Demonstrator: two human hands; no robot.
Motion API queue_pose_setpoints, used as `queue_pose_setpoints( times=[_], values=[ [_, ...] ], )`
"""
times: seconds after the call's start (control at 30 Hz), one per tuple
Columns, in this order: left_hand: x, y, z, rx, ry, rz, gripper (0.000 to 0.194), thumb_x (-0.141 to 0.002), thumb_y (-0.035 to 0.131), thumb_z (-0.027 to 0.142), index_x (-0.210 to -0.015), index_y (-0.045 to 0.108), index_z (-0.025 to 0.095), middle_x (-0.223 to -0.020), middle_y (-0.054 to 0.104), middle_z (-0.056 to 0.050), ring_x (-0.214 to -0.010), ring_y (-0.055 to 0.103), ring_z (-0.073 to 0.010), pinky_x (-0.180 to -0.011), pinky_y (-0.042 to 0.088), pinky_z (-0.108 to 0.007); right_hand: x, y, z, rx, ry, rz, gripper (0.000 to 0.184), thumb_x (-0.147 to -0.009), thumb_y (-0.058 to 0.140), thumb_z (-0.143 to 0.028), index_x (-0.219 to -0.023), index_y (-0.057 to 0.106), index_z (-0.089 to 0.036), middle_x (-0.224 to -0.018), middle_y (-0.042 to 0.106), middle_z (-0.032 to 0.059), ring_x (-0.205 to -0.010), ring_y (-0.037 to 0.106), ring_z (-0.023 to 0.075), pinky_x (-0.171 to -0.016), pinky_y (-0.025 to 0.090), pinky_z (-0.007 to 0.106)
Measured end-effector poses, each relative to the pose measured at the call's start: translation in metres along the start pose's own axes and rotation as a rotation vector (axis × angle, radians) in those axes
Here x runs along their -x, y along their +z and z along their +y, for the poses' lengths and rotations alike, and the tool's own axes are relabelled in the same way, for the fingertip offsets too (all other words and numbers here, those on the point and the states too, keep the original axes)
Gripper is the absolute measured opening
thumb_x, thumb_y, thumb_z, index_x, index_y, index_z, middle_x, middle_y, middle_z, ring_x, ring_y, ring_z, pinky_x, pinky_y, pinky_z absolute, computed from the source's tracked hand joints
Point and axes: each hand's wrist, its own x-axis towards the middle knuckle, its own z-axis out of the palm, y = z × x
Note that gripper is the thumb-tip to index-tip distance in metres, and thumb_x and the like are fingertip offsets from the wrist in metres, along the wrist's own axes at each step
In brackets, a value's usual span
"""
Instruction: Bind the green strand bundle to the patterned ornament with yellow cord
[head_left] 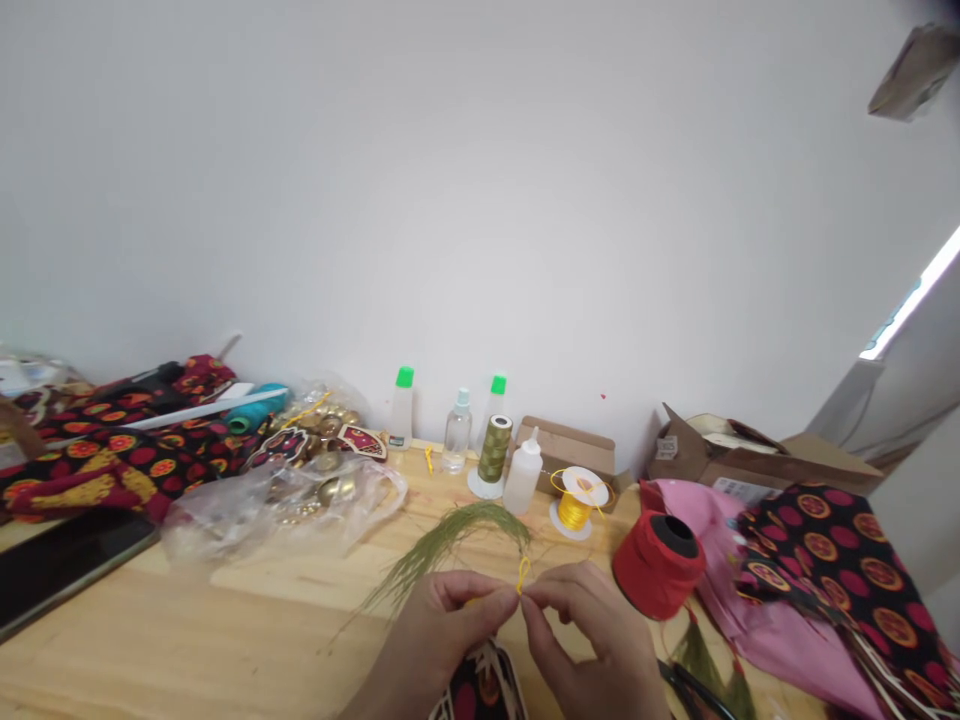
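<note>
My left hand [442, 625] and my right hand [592, 640] meet low in the middle, over the wooden table [225, 620]. Both pinch a thin yellow cord [522, 572] that loops up between the fingertips. A bundle of olive green threads [442, 540] fans out to the left from the same pinch. Under my hands lies a patterned red and black ornament [484, 690], partly hidden. A spool of yellow cord [576, 505] stands just behind.
A red thread cone [658, 565] lies right of my hands, with pink and patterned fabric [825, 570] beyond. An olive thread spool [493, 452], small plastic bottles [523, 474] and cardboard boxes [570, 445] line the wall. A plastic bag of brass bells [292, 500] and patterned cloth [112, 450] sit left.
</note>
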Motion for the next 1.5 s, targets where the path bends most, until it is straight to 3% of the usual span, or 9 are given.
queue_pose_setpoints(
  times=[0.33,0.53,0.8,1.17,1.4,1.5],
  values=[
    [0.000,0.000,0.001,-0.031,-0.015,-0.001,0.028,-0.051,0.065,0.040,-0.052,0.064,0.012,-0.035,0.028,0.009,-0.038,0.018,-0.0045,-0.042,0.009,-0.023,0.006,0.007,0.002,-0.120,0.273,-0.013,0.013,-0.068,0.051,-0.014,-0.056,0.054,-0.018,-0.050,0.052,-0.0021,-0.045,0.042,0.0092,-0.043,0.036,0.018],
    [-0.001,-0.001,0.001,-0.010,-0.022,-0.024,0.028,-0.052,0.065,0.040,-0.046,0.060,0.012,-0.033,0.027,0.010,-0.035,0.018,-0.0035,-0.040,0.008,-0.023,0.005,0.007,-0.001,-0.119,0.326,0.001,0.012,-0.066,0.052,-0.014,-0.054,0.054,-0.017,-0.049,0.050,-0.0027,-0.045,0.041,0.0087,-0.044,0.034,0.018],
    [-0.004,-0.002,-0.002,0.068,-0.099,-0.050,0.029,-0.049,0.067,0.040,-0.055,0.064,0.012,-0.036,0.045,0.005,-0.034,0.023,-0.0026,-0.041,0.009,-0.023,0.004,0.008,-0.004,-0.101,0.381,0.026,0.013,-0.064,0.052,-0.015,-0.050,0.053,-0.017,-0.046,0.046,-0.0037,-0.044,0.039,0.0084,-0.044,0.033,0.018],
    [-0.007,-0.005,-0.008,0.085,-0.090,-0.116,0.029,-0.051,0.066,0.040,-0.048,0.058,0.013,-0.035,0.042,0.005,-0.035,0.024,-0.0035,-0.041,0.011,-0.022,0.008,0.012,-0.003,-0.181,0.461,0.029,0.013,-0.063,0.054,-0.021,-0.051,0.053,-0.017,-0.044,0.039,-0.0047,-0.041,0.035,0.0077,-0.039,0.031,0.018],
    [-0.004,-0.002,-0.004,0.069,-0.075,-0.017,0.027,-0.046,0.069,0.038,-0.053,0.062,0.013,-0.039,0.045,0.005,-0.035,0.030,-0.0035,-0.040,0.017,-0.021,0.015,0.019,0.007,-0.416,0.646,-0.012,0.019,-0.064,0.055,-0.031,-0.055,0.056,-0.014,-0.046,0.048,-0.0016,-0.040,0.039,0.0078,-0.037,0.033,0.017],
    [-0.002,-0.001,-0.003,0.077,-0.051,-0.014,0.025,-0.047,0.069,0.037,-0.052,0.062,0.013,-0.037,0.043,0.006,-0.034,0.031,-0.0040,-0.039,0.020,-0.021,0.015,0.018,0.008,-0.392,0.635,-0.038,0.020,-0.066,0.054,-0.030,-0.055,0.055,-0.014,-0.045,0.047,-0.0025,-0.039,0.038,0.0071,-0.036,0.031,0.017]
  ],
)
